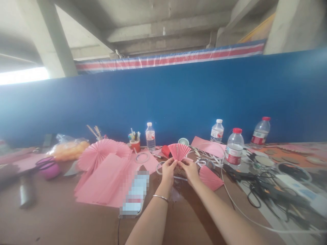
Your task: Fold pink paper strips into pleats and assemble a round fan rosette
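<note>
Hands (pixel 180 170) raised together, pinching pleated fan (pixel 179 151)

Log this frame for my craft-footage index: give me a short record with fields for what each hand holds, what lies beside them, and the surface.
left hand: left hand pinches the base of the pink pleated paper fan
right hand: right hand pinches the same base from the other side
fan state: spread open, held upright above the table
beside the hands: folded pink fan piece to the right; stack of pink paper to the left
behind: four water bottles, nearest one with a red cap
surface: brown table
</note>
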`<state>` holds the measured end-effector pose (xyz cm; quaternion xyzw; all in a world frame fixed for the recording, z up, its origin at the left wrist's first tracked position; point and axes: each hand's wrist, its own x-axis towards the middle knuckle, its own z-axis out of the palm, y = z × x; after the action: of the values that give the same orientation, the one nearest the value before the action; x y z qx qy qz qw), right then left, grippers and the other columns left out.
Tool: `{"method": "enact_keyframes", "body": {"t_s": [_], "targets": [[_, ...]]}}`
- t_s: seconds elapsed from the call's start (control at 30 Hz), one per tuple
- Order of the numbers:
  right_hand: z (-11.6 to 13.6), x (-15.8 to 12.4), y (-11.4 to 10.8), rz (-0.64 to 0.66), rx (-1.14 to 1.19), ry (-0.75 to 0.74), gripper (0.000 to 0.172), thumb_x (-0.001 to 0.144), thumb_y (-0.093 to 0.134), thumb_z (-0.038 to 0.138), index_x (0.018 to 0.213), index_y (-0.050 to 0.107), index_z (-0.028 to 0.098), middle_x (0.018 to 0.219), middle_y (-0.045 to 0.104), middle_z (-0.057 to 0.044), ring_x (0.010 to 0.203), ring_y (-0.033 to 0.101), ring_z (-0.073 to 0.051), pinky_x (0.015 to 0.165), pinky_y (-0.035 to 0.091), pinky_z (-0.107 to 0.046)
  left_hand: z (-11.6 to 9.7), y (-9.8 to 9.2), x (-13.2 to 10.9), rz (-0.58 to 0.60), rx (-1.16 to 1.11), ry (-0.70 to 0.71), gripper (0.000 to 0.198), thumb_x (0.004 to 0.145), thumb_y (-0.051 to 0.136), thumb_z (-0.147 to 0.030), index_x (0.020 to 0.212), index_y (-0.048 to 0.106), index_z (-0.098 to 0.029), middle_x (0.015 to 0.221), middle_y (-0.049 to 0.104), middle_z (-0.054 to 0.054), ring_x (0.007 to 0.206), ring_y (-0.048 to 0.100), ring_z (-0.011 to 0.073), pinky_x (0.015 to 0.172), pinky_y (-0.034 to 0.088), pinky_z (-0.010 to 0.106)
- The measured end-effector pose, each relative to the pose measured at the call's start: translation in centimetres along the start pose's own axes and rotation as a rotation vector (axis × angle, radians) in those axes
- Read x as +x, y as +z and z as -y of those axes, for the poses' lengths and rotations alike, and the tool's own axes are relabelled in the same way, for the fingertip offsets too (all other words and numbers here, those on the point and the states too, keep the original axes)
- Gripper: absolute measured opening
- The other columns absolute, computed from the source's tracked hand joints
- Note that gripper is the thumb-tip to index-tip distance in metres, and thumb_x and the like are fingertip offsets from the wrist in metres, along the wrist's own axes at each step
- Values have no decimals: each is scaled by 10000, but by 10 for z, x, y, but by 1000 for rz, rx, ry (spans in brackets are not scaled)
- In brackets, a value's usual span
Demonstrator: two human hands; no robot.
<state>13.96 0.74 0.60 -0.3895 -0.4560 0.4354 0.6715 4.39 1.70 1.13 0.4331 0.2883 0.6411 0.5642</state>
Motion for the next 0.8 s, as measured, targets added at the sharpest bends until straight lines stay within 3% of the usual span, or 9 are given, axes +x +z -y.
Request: {"method": "enact_keyframes", "body": {"t_s": [0.27,0.37,0.47,0.57,0.8], "targets": [[3,3,-6,105,24,66,250,555,670,378,628,644,141,536,547,14,495,437,-99,515,364,-240,-2,-5,0,40,49,-67,327,567,678,-292,830,641,-102,745,648,78,592,576,134,608,449,260],[5,5,-10,202,-13,120,267,554,665,378,679,659,143,533,557,16,496,457,-106,533,373,-250,-3,-11,4,84,167,-77,319,584,663,-279,848,649,-100,741,649,87,598,577,148,614,451,282],[8,5,-11,232,-78,99,279,572,632,418,636,656,147,544,579,3,532,498,-134,560,390,-267,-3,-16,8,46,383,16,238,576,659,-228,790,667,-126,738,646,78,647,571,164,651,439,296],[9,2,-7,174,-160,47,302,585,605,453,564,636,153,535,590,-6,569,525,-167,569,397,-274,-4,-16,6,-16,602,185,170,569,647,-175,737,672,-172,747,625,57,698,549,169,694,414,300],[5,1,-6,-85,-284,-7,287,586,607,451,671,636,179,595,624,-29,552,547,-196,519,384,-271,-7,-9,-5,86,822,368,163,606,570,-83,701,650,-189,729,573,45,705,519,161,691,386,280]]}}
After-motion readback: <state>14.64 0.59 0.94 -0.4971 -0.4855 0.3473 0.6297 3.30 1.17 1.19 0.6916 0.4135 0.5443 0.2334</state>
